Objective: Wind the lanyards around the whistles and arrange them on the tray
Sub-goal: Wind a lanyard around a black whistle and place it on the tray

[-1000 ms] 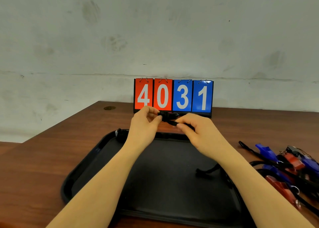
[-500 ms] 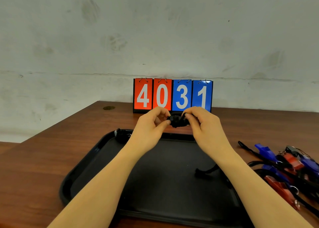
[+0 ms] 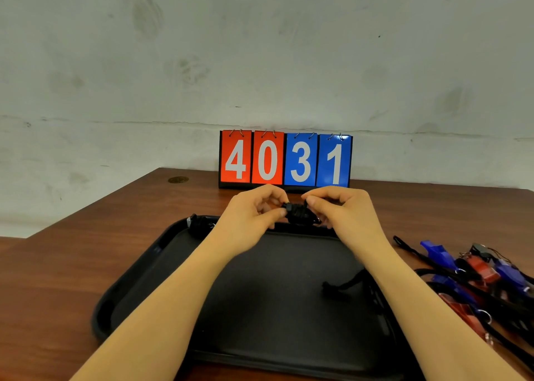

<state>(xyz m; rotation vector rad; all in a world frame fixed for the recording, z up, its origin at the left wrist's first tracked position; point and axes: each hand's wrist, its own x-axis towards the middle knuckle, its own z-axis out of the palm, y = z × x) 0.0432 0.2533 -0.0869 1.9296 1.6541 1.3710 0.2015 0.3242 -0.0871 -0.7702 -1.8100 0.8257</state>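
Observation:
A black whistle (image 3: 299, 214) with black lanyard wound round it is held above the far edge of the black tray (image 3: 138, 276). My left hand (image 3: 251, 216) pinches its left end and my right hand (image 3: 344, 210) pinches its right end. A second black wound whistle (image 3: 199, 224) lies in the tray's far left corner. A loose black lanyard end (image 3: 341, 286) lies on the tray near my right forearm. Several blue and red whistles (image 3: 474, 273) with tangled black lanyards lie on the table to the right of the tray.
A flip scoreboard (image 3: 286, 161) reading 4031 stands at the back of the brown wooden table (image 3: 57, 279), against a pale wall. The table's left edge runs diagonally at the far left.
Both hands have come together on the whistle; the right hand moved up and closer, and the lanyard now looks wound tight round the whistle.

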